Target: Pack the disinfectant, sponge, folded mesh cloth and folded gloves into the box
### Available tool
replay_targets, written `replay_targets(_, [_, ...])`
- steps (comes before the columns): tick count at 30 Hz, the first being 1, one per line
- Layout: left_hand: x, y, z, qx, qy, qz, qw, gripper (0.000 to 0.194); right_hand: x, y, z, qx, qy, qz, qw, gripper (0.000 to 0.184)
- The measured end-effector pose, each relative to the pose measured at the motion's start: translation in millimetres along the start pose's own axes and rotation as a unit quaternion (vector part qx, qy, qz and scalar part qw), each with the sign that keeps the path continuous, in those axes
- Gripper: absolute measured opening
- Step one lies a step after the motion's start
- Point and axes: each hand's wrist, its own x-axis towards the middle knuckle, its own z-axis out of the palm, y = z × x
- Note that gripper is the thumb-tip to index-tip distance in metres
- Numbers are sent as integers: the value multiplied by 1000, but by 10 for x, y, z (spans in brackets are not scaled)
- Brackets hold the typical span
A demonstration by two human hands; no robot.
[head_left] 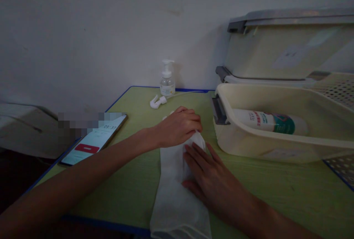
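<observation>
White gloves [181,202] lie lengthwise on the table, one layered on the other, with their wide cuffs towards me and a few fingertips showing at the far end. My left hand [181,126] curls its fingers over the far part and grips it. From the right, my right hand [204,169] rests on the gloves with its fingers stretched out flat, close to the left hand. The folded-over bit under both hands is partly hidden.
Beyond the hands are a white pump head [158,101] with a tube and a clear pump bottle [167,84]. A phone [94,139] lies at left. To the right stands a cream bin [249,146] holding a white-and-green bottle [276,121], with a lidded box [276,54] behind it.
</observation>
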Motion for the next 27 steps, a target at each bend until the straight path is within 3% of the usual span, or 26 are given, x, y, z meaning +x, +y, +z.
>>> replay_targets(6, [-300,75,-11,16,75,6,997,18,53,33,-82,70,64,-20,995,13])
replay_targets(13, [-535,144,111,-2,112,-12,994,14,121,135,-127,64,138,31,988,13])
replay_targets(17, [-556,145,192,-16,126,-28,992,14,156,207,-56,52,118,52,990,23])
replay_targets(27, [-498,144,254,26,144,-34,989,15,213,280,12,32,64,60,996,17])
